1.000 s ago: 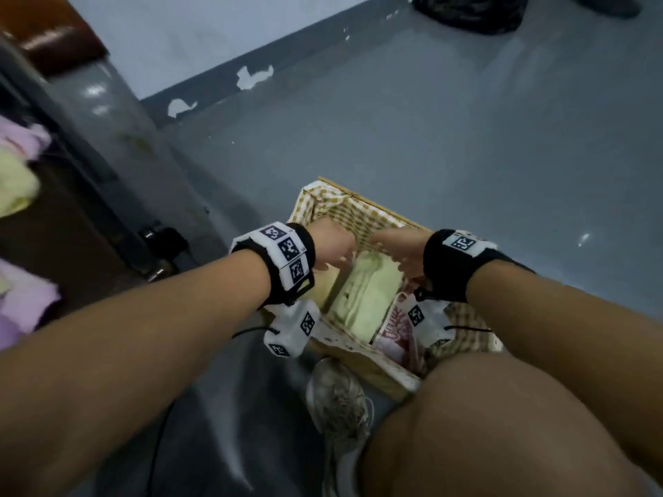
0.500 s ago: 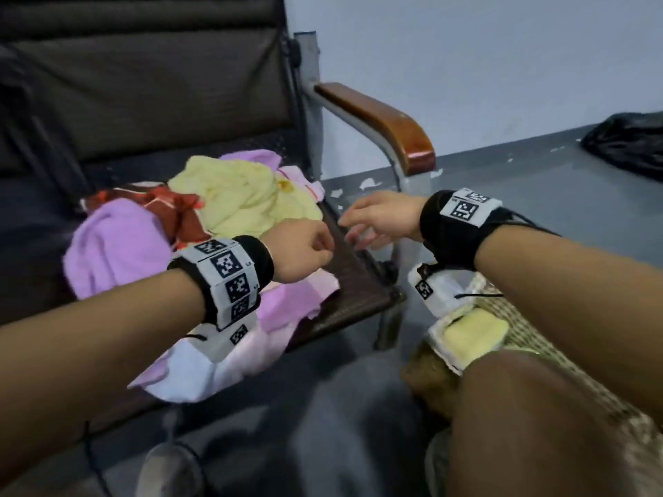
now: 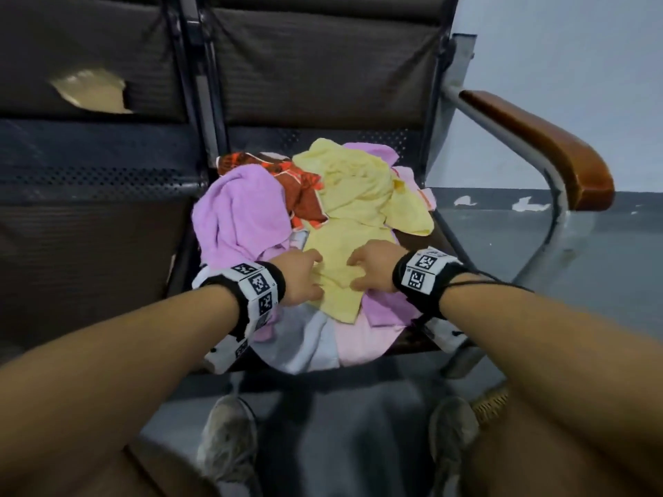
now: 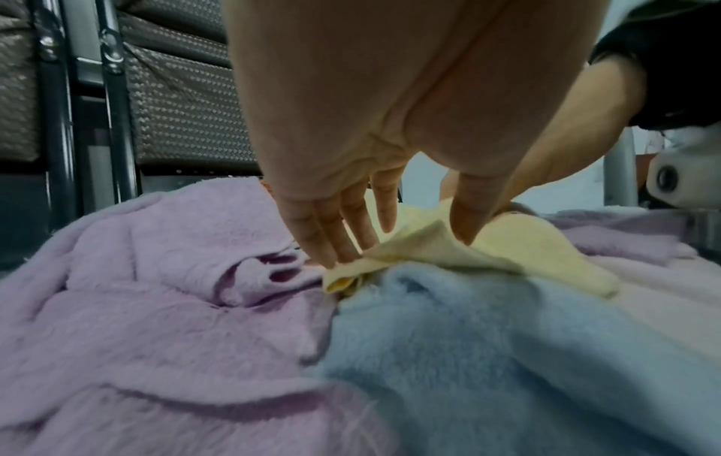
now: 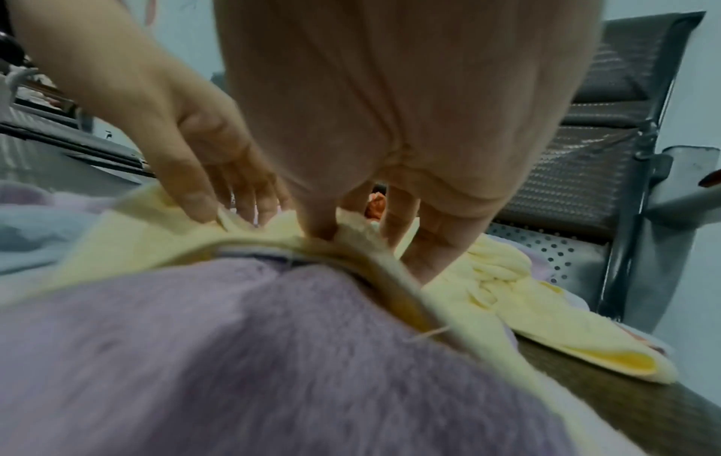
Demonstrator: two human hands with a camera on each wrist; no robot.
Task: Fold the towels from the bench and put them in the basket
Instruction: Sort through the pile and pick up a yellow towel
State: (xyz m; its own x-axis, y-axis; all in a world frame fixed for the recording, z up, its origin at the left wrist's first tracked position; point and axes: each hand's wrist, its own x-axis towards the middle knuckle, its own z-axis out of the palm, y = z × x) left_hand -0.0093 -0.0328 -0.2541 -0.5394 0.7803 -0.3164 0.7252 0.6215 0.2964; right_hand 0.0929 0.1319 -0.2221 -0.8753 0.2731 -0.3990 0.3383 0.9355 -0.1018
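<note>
Head view: both hands sit on the yellow towel (image 3: 344,260) atop the bench (image 3: 107,224) pile. Left hand (image 3: 299,278) pinches its left edge, right hand (image 3: 373,269) bunches its right; the towel's length runs away from them.

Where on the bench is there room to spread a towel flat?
The seat left of the towel pile shows bare, bordered by the backrest. Only a sliver of seat lies between pile and armrest. Around both hands it is crowded with towels.
</note>
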